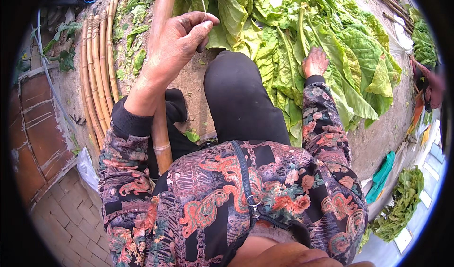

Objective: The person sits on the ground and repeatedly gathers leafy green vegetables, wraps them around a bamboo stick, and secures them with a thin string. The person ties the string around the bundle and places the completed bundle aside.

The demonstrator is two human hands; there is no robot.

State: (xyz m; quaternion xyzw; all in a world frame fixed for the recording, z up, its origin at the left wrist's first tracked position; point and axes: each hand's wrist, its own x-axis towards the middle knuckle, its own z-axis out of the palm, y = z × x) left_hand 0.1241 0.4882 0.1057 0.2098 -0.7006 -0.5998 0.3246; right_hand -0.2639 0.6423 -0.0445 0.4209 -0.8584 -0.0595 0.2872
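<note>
My left hand (182,40) is raised in front of the upright bamboo pole (161,137), thumb and forefinger pinched on a thin pale string (202,0) that runs up out of view. Behind the string, large green leaves (231,12) hang close to the pole. On the right, my right hand (315,62) rests flat on a wide heap of big green and yellowish leaves (352,49), its fingers stretched out. Whether any leaf lies under its palm is hidden.
Several bamboo poles (98,68) lie side by side on the ground at left, near leaf scraps. My dark-trousered knee (236,87) sits between the hands. A teal cloth (380,175) and another leaf pile (402,203) are at right. A white plastic bag (87,168) lies at left.
</note>
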